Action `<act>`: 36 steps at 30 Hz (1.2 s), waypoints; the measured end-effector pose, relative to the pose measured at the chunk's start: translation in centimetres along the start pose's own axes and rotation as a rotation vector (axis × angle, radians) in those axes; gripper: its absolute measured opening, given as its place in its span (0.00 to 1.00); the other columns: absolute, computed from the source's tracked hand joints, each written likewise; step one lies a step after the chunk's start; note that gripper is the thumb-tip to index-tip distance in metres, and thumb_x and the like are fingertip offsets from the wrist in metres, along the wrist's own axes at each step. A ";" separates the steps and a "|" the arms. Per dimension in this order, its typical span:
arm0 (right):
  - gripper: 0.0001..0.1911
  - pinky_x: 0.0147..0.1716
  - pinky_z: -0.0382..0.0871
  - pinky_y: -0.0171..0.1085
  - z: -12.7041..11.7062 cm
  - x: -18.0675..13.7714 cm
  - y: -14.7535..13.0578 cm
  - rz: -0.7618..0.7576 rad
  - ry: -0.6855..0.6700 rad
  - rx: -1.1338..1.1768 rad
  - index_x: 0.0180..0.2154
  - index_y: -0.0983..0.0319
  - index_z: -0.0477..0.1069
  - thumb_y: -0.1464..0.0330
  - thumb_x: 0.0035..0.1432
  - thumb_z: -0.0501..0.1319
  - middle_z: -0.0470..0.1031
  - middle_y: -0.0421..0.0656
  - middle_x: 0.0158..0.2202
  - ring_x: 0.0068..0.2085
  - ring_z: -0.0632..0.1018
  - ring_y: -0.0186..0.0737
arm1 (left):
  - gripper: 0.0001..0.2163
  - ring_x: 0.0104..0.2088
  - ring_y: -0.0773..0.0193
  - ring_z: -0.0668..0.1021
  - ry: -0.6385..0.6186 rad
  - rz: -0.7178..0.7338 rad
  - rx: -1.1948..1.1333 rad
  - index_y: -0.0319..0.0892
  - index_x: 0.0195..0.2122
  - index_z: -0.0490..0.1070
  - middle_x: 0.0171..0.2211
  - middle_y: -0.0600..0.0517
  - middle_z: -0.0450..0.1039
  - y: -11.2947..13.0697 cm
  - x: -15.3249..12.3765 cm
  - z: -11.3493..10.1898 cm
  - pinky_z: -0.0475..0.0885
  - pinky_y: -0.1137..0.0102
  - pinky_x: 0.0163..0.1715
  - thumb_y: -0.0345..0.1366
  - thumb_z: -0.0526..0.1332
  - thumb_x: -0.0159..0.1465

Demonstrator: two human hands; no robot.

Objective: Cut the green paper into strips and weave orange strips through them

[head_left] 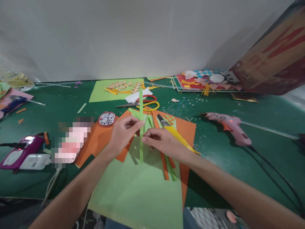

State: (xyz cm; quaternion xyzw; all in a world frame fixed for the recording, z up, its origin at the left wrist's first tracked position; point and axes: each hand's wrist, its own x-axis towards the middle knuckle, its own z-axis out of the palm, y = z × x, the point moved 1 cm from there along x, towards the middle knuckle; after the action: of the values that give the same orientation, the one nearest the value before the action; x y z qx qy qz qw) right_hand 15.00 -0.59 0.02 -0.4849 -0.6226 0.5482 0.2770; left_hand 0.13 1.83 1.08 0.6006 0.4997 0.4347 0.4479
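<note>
A narrow light-green paper strip stands lengthwise between my hands. My left hand pinches it near the middle between thumb and fingers. Just below, my right hand has its thumb and fingertips closed on the same strip. Under both hands lies a large light-green paper sheet, partly over orange paper. Loose orange strips and green strips lie below my right hand. A yellow-handled craft knife rests beside that hand, its grip partly behind the wrist.
Scissors with red and yellow handles lie beyond the hands. To the right is a pink glue gun with its cord. A round tub of googly eyes, a phone and a purple power adapter are at left. A paper bag stands back right.
</note>
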 end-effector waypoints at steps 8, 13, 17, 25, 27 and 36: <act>0.15 0.22 0.57 0.33 0.2 0.1 0.0 -0.001 -0.026 -0.009 0.22 0.60 0.64 0.56 0.51 0.58 0.62 0.35 0.18 0.22 0.64 0.31 | 0.11 0.19 0.71 0.71 0.014 -0.006 -0.024 0.40 0.21 0.68 0.18 0.57 0.68 -0.3 -0.1 0.0 0.68 0.74 0.22 0.40 0.67 0.53; 0.13 0.22 0.56 0.32 0.5 0.0 0.1 -0.004 -0.102 0.016 0.21 0.60 0.64 0.59 0.48 0.62 0.62 0.34 0.18 0.22 0.62 0.30 | 0.11 0.19 0.71 0.72 0.082 0.006 -0.153 0.41 0.21 0.68 0.18 0.57 0.67 -0.7 0.1 0.0 0.69 0.74 0.22 0.40 0.67 0.53; 0.11 0.22 0.57 0.32 0.7 -0.2 0.0 0.014 -0.185 0.031 0.21 0.60 0.65 0.62 0.48 0.62 0.63 0.34 0.18 0.21 0.63 0.29 | 0.12 0.19 0.71 0.72 0.193 0.040 -0.266 0.40 0.21 0.68 0.18 0.57 0.66 -0.7 0.5 -0.6 0.69 0.74 0.21 0.41 0.68 0.52; 0.09 0.22 0.58 0.32 0.6 -0.4 0.3 0.035 -0.206 0.073 0.24 0.62 0.71 0.64 0.51 0.61 0.67 0.36 0.20 0.21 0.66 0.29 | 0.12 0.21 0.74 0.72 0.451 0.097 -0.416 0.40 0.26 0.69 0.22 0.57 0.71 -0.6 1.3 -2.3 0.66 0.78 0.20 0.40 0.69 0.52; 0.12 0.20 0.55 0.31 0.4 -0.4 0.3 0.043 -0.215 0.147 0.25 0.62 0.72 0.60 0.53 0.61 0.66 0.35 0.18 0.20 0.66 0.28 | 0.11 0.25 0.71 0.76 0.405 0.143 -0.413 0.41 0.28 0.69 0.25 0.55 0.73 -0.4 1.1 -2.1 0.67 0.78 0.20 0.39 0.69 0.52; 0.21 0.15 0.46 0.30 -0.6 0.5 1.1 0.121 -0.076 0.660 0.24 0.62 0.69 0.50 0.45 0.66 0.66 0.35 0.18 0.17 0.66 0.26 | 0.04 0.47 0.58 0.78 -0.087 0.697 0.023 0.44 0.30 0.76 0.38 0.48 0.79 -0.3 -0.7 -0.3 0.73 0.60 0.48 0.30 0.62 0.61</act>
State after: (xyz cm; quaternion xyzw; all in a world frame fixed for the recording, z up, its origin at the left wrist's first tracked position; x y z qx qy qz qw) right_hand 15.69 0.04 -1.01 -0.3841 -0.3916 0.7534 0.3626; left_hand -0.31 1.16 0.75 0.7582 0.2499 0.5298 0.2863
